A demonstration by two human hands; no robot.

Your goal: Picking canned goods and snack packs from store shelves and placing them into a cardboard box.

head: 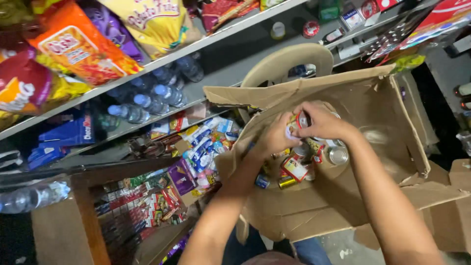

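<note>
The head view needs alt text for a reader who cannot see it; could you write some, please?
Both hands, left hand and right hand, grip a small can above an open cardboard box holding more cans, beside shop shelves.

**Cramped grocery shop, shelves packed to the edge**

A small retail shop, seen from above. Grey metal shelves carry bright snack bags up top, w/ rows of blue-capped water bottles below and small packets lower down. An open cardboard box of tins sits amid the stock; more cartons crowd the floor.
</note>
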